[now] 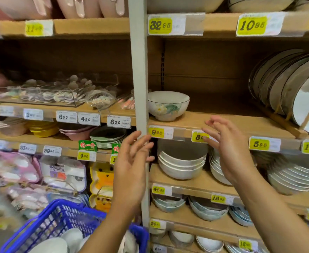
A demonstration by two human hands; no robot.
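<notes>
I face shop shelves full of crockery. A single white bowl with a flower print stands on a wooden shelf just right of a grey upright post. My left hand is raised in front of the post below that shelf, fingers loosely spread and holding nothing. My right hand hovers before the shelf's front edge with its price tags, fingers apart and empty. Both palms face each other, about a bowl's width apart, below and in front of the flowered bowl.
A blue shopping basket with white dishes sits low at the left. Stacked white bowls fill the shelf beneath my hands. Plates stand on edge in a rack at the right. Spoons and small dishes crowd the left shelves.
</notes>
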